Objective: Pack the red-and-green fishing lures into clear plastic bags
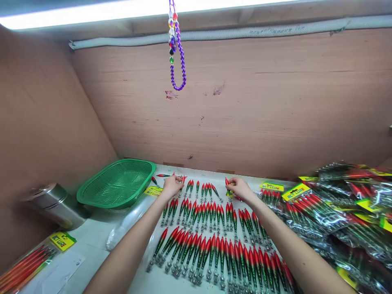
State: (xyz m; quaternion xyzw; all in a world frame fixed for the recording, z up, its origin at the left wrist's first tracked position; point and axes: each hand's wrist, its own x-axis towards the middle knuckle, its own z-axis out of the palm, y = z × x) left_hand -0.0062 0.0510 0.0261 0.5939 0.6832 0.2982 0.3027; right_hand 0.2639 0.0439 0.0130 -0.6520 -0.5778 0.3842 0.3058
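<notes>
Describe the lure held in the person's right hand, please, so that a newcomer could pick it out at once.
On the white table below the wooden back wall, find the rows of red-and-green lures. Follow the farthest row, nearest the wall, rightward past a slanted lure. The wanted lure is pinched in the right hand, unlike the loose lures lying nearby.

Bare hands [173, 186]; bare forearms [137, 241], slim wrists [250, 197].
</notes>
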